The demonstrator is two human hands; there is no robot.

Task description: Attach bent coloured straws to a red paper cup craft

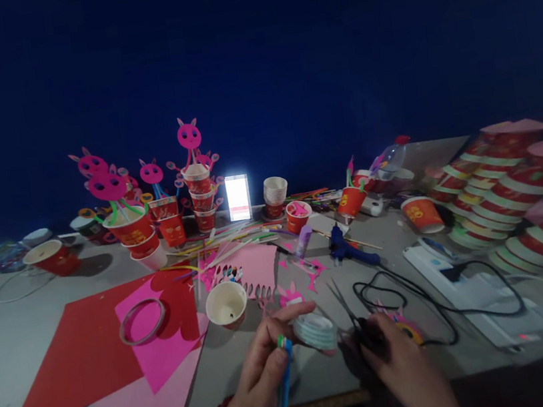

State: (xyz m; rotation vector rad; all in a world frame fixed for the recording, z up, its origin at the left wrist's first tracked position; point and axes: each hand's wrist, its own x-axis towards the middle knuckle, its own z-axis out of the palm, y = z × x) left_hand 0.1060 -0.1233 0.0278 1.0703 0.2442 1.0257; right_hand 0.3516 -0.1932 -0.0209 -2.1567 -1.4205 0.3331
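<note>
My left hand [261, 366], with a beaded bracelet at the wrist, pinches thin blue and green pipe cleaners [285, 390] between thumb and finger. A pale roll of tape [316, 330] rests at the stretched fingers of the same hand. In my right hand [399, 360] is a pair of dark-handled scissors [350, 310], its blades pointing up and away, slightly parted. Just beyond the hands lies a pink rabbit-shaped cutout [291, 294]. A white-lined paper cup [226, 304] stands to the left of it.
Red and pink paper sheets [94, 343] with a tape ring [141, 321] lie left. Behind stand cups with pink rabbit figures [189, 136]. A blue glue gun [351, 249], its black cord, a power strip [466, 297] and leaning cup stacks [508, 197] occupy the right.
</note>
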